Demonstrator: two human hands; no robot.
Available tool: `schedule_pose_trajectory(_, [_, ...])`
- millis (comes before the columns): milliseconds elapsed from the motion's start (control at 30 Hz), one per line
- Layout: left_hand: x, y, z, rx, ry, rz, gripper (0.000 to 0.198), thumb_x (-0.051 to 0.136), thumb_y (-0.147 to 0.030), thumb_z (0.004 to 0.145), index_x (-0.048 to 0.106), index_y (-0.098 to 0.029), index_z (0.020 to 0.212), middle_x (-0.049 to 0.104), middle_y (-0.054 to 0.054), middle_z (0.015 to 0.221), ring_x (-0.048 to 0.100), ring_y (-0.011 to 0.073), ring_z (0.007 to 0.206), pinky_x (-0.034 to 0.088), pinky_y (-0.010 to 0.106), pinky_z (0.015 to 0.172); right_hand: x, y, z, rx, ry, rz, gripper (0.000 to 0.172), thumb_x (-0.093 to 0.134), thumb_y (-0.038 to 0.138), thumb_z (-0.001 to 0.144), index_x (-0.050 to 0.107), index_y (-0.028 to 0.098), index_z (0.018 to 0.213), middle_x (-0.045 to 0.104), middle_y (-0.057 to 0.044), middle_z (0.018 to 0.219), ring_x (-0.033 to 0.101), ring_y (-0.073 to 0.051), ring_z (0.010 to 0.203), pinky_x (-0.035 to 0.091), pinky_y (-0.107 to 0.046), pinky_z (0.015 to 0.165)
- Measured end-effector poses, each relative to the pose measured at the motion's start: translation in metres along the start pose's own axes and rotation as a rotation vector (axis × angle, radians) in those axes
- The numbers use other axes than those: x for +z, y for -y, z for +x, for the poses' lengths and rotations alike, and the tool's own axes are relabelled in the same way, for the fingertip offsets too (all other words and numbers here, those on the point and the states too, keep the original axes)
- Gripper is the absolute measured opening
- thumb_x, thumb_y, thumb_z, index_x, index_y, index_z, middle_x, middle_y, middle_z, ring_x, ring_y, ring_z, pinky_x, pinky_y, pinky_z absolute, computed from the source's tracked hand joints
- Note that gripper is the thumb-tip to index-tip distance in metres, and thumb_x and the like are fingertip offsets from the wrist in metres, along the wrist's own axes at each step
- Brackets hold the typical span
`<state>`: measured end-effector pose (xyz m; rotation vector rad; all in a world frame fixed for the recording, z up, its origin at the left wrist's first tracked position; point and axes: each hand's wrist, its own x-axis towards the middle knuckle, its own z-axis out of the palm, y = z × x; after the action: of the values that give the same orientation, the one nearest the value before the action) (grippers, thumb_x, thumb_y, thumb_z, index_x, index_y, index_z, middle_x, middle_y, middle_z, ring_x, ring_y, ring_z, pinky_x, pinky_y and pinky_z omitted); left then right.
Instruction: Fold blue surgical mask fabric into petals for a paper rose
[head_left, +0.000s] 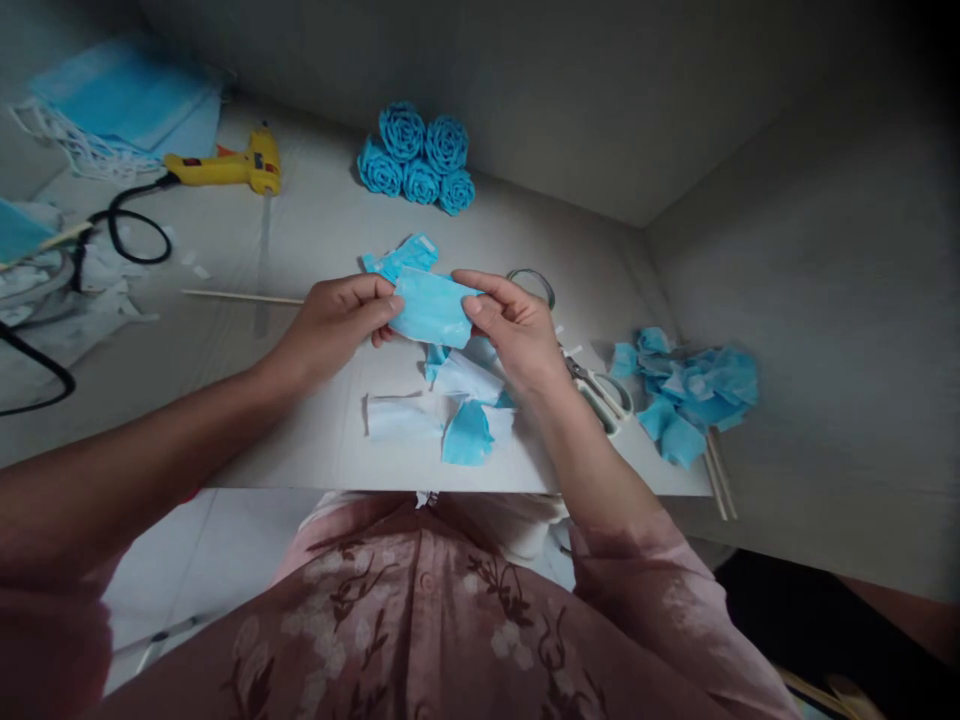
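Observation:
Between my two hands a blue piece of face mask fabric (432, 306) is stretched out above the table. My left hand (346, 312) pinches its left edge between thumb and fingers. At the opposite edge my right hand (514, 318) grips it the same way, with the index finger along the top. Just behind lies another blue mask piece (405, 260). Below the held piece, several cut scraps lie on the table, among them a white piece (405, 418) and a blue piece (468, 434). Scissors (600, 392) rest beside my right wrist, partly hidden by it.
Several blue fabric roses (421, 155) are stacked at the back. A yellow glue gun (225, 170) and a pile of face masks (127, 100) are at back left. A thin stick (244, 297) lies near my left hand. Blue scraps (697, 385) are heaped at right by the wall.

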<state>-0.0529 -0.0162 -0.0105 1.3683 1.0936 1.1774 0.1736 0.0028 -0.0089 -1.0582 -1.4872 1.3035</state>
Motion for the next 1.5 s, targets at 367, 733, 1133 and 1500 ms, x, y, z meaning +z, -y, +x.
schedule_pose_trajectory(367, [-0.003, 0.007, 0.003, 0.021, 0.127, -0.010, 0.052, 0.085, -0.035, 0.077, 0.066, -0.023, 0.124, 0.064, -0.004, 0.072, 0.059, 0.0116, 0.059, 0.047, 0.023, 0.052, 0.008, -0.001, -0.003, 0.015, 0.072, 0.061, 0.056, 0.085, 0.062, 0.081, 0.079, 0.025, 0.123, 0.070, 0.004, 0.073, 0.065, -0.013, 0.071, 0.062, -0.028, 0.074])
schedule_pose_trajectory(733, [-0.009, 0.008, 0.008, 0.115, 0.063, -0.080, 0.059, 0.087, -0.034, 0.079, 0.061, -0.027, 0.131, 0.064, -0.005, 0.076, 0.057, 0.0124, 0.065, 0.045, 0.024, 0.053, 0.005, -0.003, -0.001, -0.042, 0.180, -0.004, 0.052, 0.085, 0.051, 0.085, 0.075, 0.028, 0.131, 0.061, 0.007, 0.066, 0.067, -0.012, 0.066, 0.062, -0.026, 0.072])
schedule_pose_trajectory(1133, [-0.012, 0.013, 0.010, 0.516, -0.290, 0.268, 0.025, 0.084, -0.032, 0.085, 0.070, -0.028, 0.106, 0.072, 0.000, 0.093, 0.064, 0.0158, 0.082, 0.050, 0.033, 0.071, 0.008, -0.011, 0.004, -0.037, 0.023, 0.141, 0.050, 0.090, 0.055, 0.077, 0.076, 0.027, 0.116, 0.070, 0.006, 0.073, 0.070, -0.011, 0.070, 0.062, -0.026, 0.075])
schedule_pose_trajectory(1500, [0.010, -0.004, -0.007, 0.360, -0.034, 0.474, 0.011, 0.070, -0.032, 0.089, 0.077, -0.027, 0.085, 0.073, 0.002, 0.083, 0.063, 0.0193, 0.076, 0.050, 0.034, 0.074, 0.020, -0.004, -0.004, -0.053, -0.064, 0.006, 0.051, 0.087, 0.065, 0.075, 0.074, 0.029, 0.108, 0.070, 0.003, 0.081, 0.071, -0.016, 0.078, 0.063, -0.032, 0.079])
